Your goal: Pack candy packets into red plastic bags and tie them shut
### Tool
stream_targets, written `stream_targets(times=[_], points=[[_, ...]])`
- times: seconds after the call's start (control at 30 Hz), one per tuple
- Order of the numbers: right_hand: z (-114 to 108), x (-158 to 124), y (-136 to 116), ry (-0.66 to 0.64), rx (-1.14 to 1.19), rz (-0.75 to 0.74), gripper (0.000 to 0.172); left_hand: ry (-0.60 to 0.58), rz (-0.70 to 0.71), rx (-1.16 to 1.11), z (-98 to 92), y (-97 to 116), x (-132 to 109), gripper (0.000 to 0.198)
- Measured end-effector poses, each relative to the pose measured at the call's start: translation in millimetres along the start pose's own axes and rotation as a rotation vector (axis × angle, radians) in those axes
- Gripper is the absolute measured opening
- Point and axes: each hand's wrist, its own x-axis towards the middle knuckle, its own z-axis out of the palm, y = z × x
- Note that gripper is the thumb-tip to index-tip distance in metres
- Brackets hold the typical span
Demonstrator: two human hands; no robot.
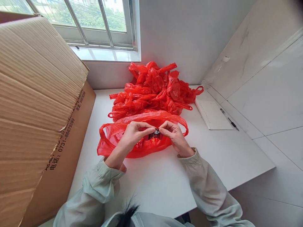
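Note:
A red plastic bag (113,148) lies spread on the white table with its mouth open toward me. Over the opening, my left hand (136,134) and my right hand (174,135) are close together, thumbs and forefingers pinched. Between the fingertips is a small black packet (155,134) with white print, pinched along its top edge. Red and dark items sit inside the bag below it, too covered to name. One bag handle loops out at the left, the other behind my right hand.
Several crumpled red bags (153,88) are heaped against the wall. A large cardboard box (71,151) stands at the left, under a barred window (94,19). On the right lie a white notebook (213,115) and a black pen (229,119), with a clear plastic bottle (216,71) behind.

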Motion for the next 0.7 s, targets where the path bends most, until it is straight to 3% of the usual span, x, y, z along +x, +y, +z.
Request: stream_targets(times=[0.23, 0.43, 0.7], points=[[-3.6, 2.1, 1.9, 0.059, -0.098, 0.012, 0.022, -0.117, -0.106, 0.066, -3.3, 0.3, 0.2, 0.036], [-3.6, 1.5, -0.9, -0.051, -0.026, 0.192, 0.032, -0.048, -0.075, 0.018, -6.1, -3.9, 1.8, 0.030], [-6.8, 1.1, 1.4, -0.040, -0.016, 0.152, 0.028, -0.186, -0.123, 0.039, -11.0, 1.1, 0.4, 0.030]])
